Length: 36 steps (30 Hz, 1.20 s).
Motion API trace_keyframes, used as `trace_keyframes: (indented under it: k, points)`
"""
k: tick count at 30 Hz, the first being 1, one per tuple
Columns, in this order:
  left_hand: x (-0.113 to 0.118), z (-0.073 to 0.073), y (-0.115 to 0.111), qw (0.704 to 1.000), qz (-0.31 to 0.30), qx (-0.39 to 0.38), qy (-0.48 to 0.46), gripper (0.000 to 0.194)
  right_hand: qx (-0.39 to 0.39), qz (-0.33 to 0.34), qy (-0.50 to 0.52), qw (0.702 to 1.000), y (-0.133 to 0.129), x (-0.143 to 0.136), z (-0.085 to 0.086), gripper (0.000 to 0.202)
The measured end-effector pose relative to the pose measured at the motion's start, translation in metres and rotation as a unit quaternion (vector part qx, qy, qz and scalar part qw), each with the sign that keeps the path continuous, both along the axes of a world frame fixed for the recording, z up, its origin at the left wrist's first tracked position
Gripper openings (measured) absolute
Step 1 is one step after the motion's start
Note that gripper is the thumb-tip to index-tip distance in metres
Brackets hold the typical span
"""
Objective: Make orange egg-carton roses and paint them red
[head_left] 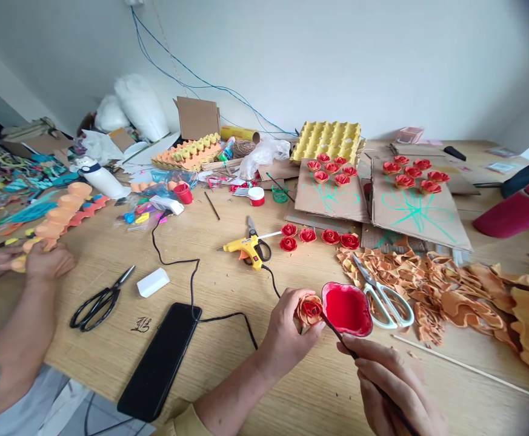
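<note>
Between the fingers and thumb of my left hand (289,327) is a small rose (310,310) made of orange egg-carton pieces, its centre painted red. My right hand (394,375) grips a dark, thin paintbrush (348,349), whose tip touches the rose's edge. Just beyond the brush stands a cup of red paint (346,309). Several finished-looking red roses (330,237) lie in a cluster past my hands. White-handled scissors (385,297) rest by a heap of orange carton scraps (428,284) to the right.
A yellow glue gun (248,249) lies over dark-handled scissors, its black cord trailing. Nearer left are a phone (160,360) and black scissors (103,298). A person at the left holds an orange egg-carton strip (66,212). Cardboard sheets (421,209) with red roses stand at the back; a red bottle (519,209) lies right.
</note>
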State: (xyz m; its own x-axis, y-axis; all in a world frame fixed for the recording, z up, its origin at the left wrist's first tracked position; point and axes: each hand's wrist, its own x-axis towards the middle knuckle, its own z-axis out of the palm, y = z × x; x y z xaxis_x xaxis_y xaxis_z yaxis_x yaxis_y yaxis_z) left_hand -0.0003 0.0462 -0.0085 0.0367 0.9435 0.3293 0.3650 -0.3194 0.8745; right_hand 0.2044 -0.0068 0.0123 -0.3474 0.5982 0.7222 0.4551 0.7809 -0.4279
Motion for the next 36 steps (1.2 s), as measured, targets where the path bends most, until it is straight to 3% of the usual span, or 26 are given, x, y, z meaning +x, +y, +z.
trace_keyframes:
  k: [7,14,18,22,26,36]
  points:
    - [0.0,0.006,0.0,1.0,-0.017,-0.001,-0.006,0.039,-0.053,-0.019,0.104,0.993,-0.005,-0.01,-0.001,0.036]
    - [-0.002,0.003,-0.001,0.997,-0.012,-0.06,-0.041,0.048,-0.027,0.026,0.031,0.999,0.007,0.009,-0.004,0.034]
    - [-0.002,0.004,-0.001,0.99,-0.014,-0.107,-0.095,0.047,-0.035,-0.03,0.075,0.996,0.015,0.009,0.002,0.032]
    - [-0.003,0.005,0.004,0.969,-0.028,-0.161,-0.183,0.045,-0.052,-0.097,0.035,0.993,0.023,0.006,0.011,0.025]
    - [-0.006,0.003,0.011,0.948,-0.038,-0.204,-0.241,0.05,-0.06,-0.106,0.005,0.993,0.029,0.005,0.016,0.022]
    - [-0.007,-0.002,0.011,0.936,-0.051,-0.218,-0.271,0.057,-0.044,-0.117,-0.013,0.992,0.029,0.004,0.014,0.017]
